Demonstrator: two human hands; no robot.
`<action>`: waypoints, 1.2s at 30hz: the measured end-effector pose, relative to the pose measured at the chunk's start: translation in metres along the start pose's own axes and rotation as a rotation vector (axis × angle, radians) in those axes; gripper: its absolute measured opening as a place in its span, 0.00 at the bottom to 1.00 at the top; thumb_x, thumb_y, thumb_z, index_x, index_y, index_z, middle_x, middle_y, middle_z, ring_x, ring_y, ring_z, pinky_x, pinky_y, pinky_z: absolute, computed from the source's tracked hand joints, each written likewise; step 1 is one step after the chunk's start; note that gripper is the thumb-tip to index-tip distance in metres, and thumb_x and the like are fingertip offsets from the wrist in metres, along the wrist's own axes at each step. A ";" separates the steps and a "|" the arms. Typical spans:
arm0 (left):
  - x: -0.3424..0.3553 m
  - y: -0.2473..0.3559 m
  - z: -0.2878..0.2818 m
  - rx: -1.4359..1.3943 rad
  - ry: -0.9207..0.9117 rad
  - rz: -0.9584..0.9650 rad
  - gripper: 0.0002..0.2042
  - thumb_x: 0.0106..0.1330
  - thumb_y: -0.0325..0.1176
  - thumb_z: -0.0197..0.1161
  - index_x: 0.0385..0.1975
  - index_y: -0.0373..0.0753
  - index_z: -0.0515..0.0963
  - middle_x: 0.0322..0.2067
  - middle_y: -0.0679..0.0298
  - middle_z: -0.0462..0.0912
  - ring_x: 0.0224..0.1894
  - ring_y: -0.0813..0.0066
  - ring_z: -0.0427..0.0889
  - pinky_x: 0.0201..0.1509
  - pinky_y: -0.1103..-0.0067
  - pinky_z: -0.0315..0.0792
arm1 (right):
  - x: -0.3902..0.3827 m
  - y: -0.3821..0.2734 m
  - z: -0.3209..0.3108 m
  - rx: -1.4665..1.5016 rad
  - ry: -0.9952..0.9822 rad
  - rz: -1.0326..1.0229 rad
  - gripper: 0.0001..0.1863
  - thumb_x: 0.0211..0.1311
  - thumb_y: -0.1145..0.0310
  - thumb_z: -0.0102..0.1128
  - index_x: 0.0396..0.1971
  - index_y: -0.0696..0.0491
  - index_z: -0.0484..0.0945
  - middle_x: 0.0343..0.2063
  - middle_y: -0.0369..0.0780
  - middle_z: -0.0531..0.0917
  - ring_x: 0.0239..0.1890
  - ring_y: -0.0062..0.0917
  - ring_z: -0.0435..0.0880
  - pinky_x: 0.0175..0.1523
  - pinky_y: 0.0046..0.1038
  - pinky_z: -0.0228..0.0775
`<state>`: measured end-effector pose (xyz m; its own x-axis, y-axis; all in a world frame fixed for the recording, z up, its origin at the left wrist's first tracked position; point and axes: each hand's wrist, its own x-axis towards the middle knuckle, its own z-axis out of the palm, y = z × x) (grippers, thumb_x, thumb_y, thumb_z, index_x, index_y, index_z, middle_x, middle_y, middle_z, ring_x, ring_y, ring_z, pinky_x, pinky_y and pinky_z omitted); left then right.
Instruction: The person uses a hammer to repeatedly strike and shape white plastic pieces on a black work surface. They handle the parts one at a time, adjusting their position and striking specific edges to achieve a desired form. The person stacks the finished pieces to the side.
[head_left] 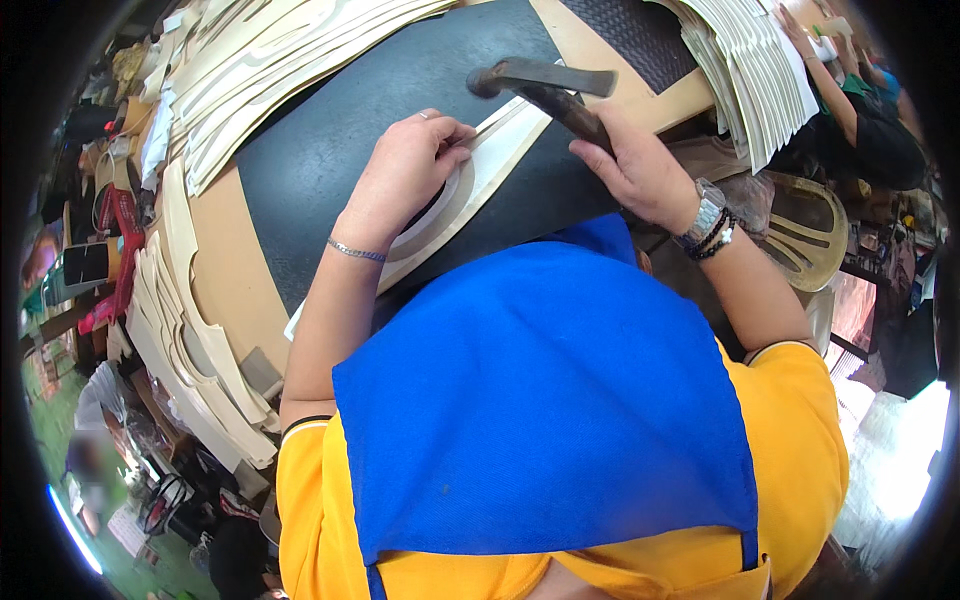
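Note:
My right hand (640,165) is wrapped round the dark handle of a hammer (545,80), whose metal head is raised over the work and slightly blurred. Below the hammer lies a long, curved cream-white leather-like piece (490,175) with a grey band along it. It rests on a black rubber mat (330,150). My left hand (415,160) pinches the inner edge of this piece with thumb and fingertips, a little left of the hammer head. Part of the piece is hidden behind my left forearm.
Stacks of cut cream pieces stand at the upper left (260,60), the lower left (195,350) and the upper right (750,80). A tan board (225,235) shows under the mat. A plastic chair (805,235) is at right. Another person's arm (835,95) shows at upper right.

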<state>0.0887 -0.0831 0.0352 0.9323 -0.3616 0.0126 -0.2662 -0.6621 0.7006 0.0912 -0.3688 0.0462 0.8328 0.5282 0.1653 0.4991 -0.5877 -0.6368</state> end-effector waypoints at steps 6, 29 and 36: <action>-0.009 -0.003 0.004 0.166 0.074 0.017 0.06 0.64 0.32 0.66 0.37 0.38 0.85 0.34 0.59 0.85 0.35 0.61 0.85 0.43 0.71 0.78 | 0.005 -0.014 -0.001 0.013 -0.081 0.064 0.19 0.73 0.54 0.54 0.47 0.56 0.69 0.27 0.54 0.82 0.33 0.54 0.82 0.38 0.48 0.73; -0.050 0.002 0.003 0.288 0.149 0.004 0.16 0.60 0.37 0.70 0.46 0.38 0.82 0.44 0.54 0.82 0.46 0.56 0.82 0.50 0.65 0.75 | 0.000 -0.021 0.012 -0.089 -0.246 0.242 0.20 0.74 0.52 0.51 0.46 0.56 0.68 0.27 0.56 0.82 0.34 0.56 0.82 0.39 0.51 0.75; -0.034 0.008 -0.005 0.449 0.071 -0.077 0.20 0.54 0.44 0.74 0.40 0.36 0.83 0.30 0.57 0.84 0.36 0.59 0.85 0.42 0.70 0.77 | -0.003 -0.027 0.013 -0.143 -0.242 0.304 0.20 0.73 0.51 0.51 0.44 0.55 0.69 0.28 0.55 0.82 0.34 0.54 0.83 0.38 0.50 0.74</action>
<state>0.0558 -0.0726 0.0440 0.9637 -0.2649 0.0323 -0.2609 -0.9098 0.3227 0.0725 -0.3470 0.0531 0.8758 0.4361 -0.2068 0.2812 -0.8092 -0.5159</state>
